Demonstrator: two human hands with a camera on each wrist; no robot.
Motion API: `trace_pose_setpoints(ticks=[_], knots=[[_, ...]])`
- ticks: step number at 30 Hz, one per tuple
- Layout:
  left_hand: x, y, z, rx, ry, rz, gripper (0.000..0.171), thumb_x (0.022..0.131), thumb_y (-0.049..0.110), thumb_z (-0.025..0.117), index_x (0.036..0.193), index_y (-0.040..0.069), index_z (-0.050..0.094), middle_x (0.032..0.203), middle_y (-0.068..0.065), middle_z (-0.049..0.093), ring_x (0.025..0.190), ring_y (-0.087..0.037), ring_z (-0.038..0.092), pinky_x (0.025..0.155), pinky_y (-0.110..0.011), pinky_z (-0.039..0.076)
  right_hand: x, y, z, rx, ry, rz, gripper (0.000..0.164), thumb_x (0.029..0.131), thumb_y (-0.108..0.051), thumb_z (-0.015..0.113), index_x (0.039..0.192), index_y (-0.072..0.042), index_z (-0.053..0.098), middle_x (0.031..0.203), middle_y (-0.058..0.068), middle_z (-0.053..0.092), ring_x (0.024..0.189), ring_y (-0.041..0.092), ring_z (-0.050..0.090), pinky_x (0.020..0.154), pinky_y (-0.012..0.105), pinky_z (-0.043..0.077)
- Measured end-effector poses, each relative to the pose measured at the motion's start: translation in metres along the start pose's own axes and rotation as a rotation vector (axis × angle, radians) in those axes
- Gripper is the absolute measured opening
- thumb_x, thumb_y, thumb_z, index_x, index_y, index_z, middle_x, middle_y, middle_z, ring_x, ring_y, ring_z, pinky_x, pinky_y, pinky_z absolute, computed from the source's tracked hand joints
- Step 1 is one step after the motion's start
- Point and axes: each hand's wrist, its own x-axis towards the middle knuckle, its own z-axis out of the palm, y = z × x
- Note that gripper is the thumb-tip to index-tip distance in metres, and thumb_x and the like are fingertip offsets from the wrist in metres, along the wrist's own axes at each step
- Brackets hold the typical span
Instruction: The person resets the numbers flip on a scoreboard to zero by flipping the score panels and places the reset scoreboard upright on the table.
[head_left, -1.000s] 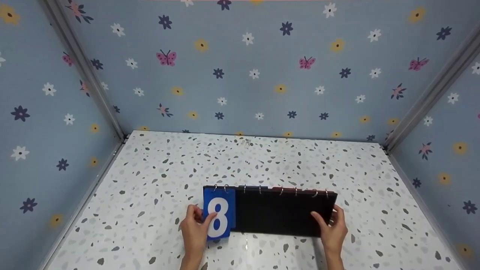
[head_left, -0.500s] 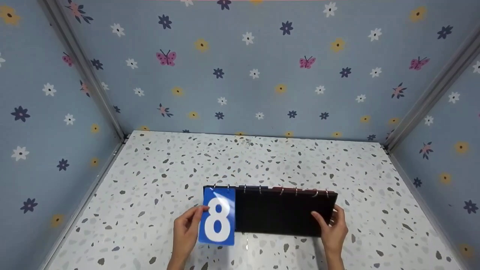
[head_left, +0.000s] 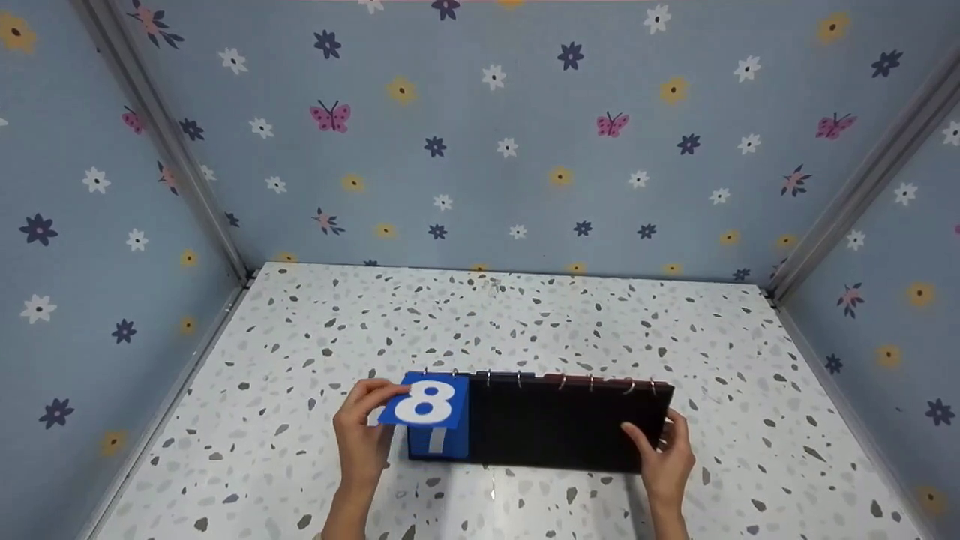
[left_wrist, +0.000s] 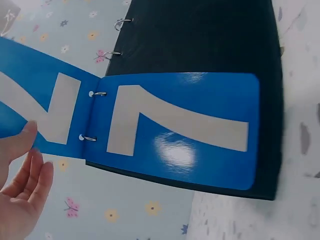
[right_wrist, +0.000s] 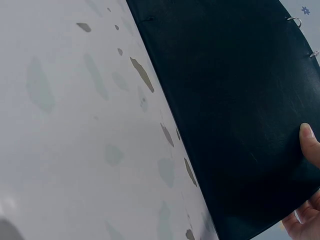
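A black flip scoreboard (head_left: 555, 424) stands propped on the speckled table, metal rings along its top edge. From its left end a blue number card with a white 8 (head_left: 425, 403) is swung partly up on its rings. My left hand (head_left: 361, 431) pinches this card by its left edge. Beneath hangs a blue card with a white 7 (left_wrist: 180, 130), partly covered in the head view; in the left wrist view the raised card's underside also bears a 7 shape. My right hand (head_left: 670, 454) grips the board's right end, thumb in front, fingers behind.
The white speckled tabletop (head_left: 337, 315) runs back to a blue flowered wall (head_left: 487, 112), with similar panels at both sides. Dark blue (head_left: 506, 373) and red (head_left: 574, 377) edges show behind the board's top.
My left hand has moved up and left from the card's lower part, swinging the 8 card upward and uncovering part of the 7 card. The right hand and board stay in place.
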Motion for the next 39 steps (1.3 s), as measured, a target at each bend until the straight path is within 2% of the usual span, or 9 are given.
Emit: trace_pose_setpoints(ticks=[2,5,12,19,25,30,33,37,39], knots=[[0.009,-0.002,0.002,0.006,0.021,0.070,0.027,0.066,-0.021,0.067,0.083,0.001,0.069,0.087,-0.011,0.058,0.080,-0.017,0.056,0.074,-0.016,0.045,0.000,-0.008,-0.001,-0.015,-0.006,0.018,0.050,0.065,-0.010,0.081,0.107,-0.003,0.056,0.079,0.010,0.062,0.068,0.007,0.055,0.060,0.011,0.043],[0.023,-0.006,0.007,-0.016,0.036,0.125,0.023,0.067,-0.017,0.070,0.081,0.001,0.068,0.085,-0.011,0.061,0.081,-0.019,0.057,0.074,-0.019,0.045,0.000,-0.009,-0.001,-0.053,-0.017,0.036,0.051,0.065,-0.010,0.081,0.108,-0.003,0.055,0.078,0.011,0.062,0.068,0.007,0.054,0.060,0.011,0.042],[0.049,-0.005,0.019,-0.023,0.048,0.088,0.013,0.069,-0.010,0.071,0.079,-0.005,0.066,0.073,-0.012,0.063,0.066,-0.024,0.060,0.066,-0.022,0.048,0.002,-0.008,-0.001,-0.106,-0.043,0.056,0.053,0.066,-0.013,0.081,0.111,-0.003,0.055,0.082,0.011,0.063,0.070,0.009,0.055,0.060,0.011,0.042],[0.066,-0.026,0.033,0.056,0.014,0.038,0.013,0.074,0.006,0.073,0.083,-0.001,0.067,0.074,-0.008,0.064,0.064,-0.019,0.060,0.062,-0.023,0.047,0.001,-0.008,-0.001,-0.123,-0.051,0.062,0.053,0.067,-0.015,0.081,0.111,-0.003,0.054,0.082,0.011,0.063,0.071,0.010,0.055,0.061,0.011,0.041],[0.072,-0.035,0.042,0.112,-0.019,-0.064,0.016,0.076,0.005,0.072,0.088,-0.004,0.066,0.078,-0.012,0.064,0.065,-0.019,0.059,0.063,-0.031,0.049,0.001,-0.009,-0.002,-0.120,-0.051,0.059,0.052,0.067,-0.014,0.080,0.110,-0.003,0.054,0.082,0.011,0.063,0.071,0.010,0.055,0.062,0.011,0.042],[0.075,-0.040,0.048,0.158,-0.083,-0.223,0.025,0.075,0.004,0.072,0.096,-0.007,0.065,0.080,-0.016,0.064,0.069,-0.023,0.059,0.066,-0.035,0.049,0.001,-0.003,0.000,-0.068,-0.025,0.031,0.052,0.065,-0.011,0.082,0.109,-0.002,0.055,0.082,0.013,0.063,0.070,0.007,0.055,0.060,0.012,0.042],[0.078,-0.043,0.049,0.209,-0.152,-0.319,0.026,0.075,0.005,0.072,0.097,-0.008,0.065,0.079,-0.015,0.064,0.069,-0.023,0.058,0.065,-0.035,0.049,0.001,0.014,0.003,-0.074,-0.009,-0.035,0.053,0.065,-0.016,0.082,0.109,-0.004,0.055,0.081,0.010,0.063,0.069,0.005,0.056,0.059,0.012,0.042],[0.079,-0.046,0.047,0.270,-0.215,-0.377,0.027,0.077,0.009,0.071,0.097,-0.009,0.065,0.078,-0.015,0.064,0.069,-0.022,0.058,0.065,-0.035,0.048,0.004,0.042,0.006,-0.099,0.004,-0.099,0.054,0.064,-0.022,0.082,0.109,-0.010,0.055,0.080,0.005,0.063,0.068,0.006,0.056,0.058,0.013,0.043],[0.078,-0.047,0.045,0.291,-0.228,-0.379,0.028,0.079,0.012,0.070,0.097,-0.009,0.065,0.078,-0.016,0.064,0.070,-0.023,0.058,0.066,-0.036,0.049,0.004,0.046,0.007,-0.083,0.005,-0.090,0.054,0.064,-0.022,0.082,0.110,-0.011,0.055,0.081,0.006,0.063,0.069,0.009,0.057,0.059,0.015,0.044]])
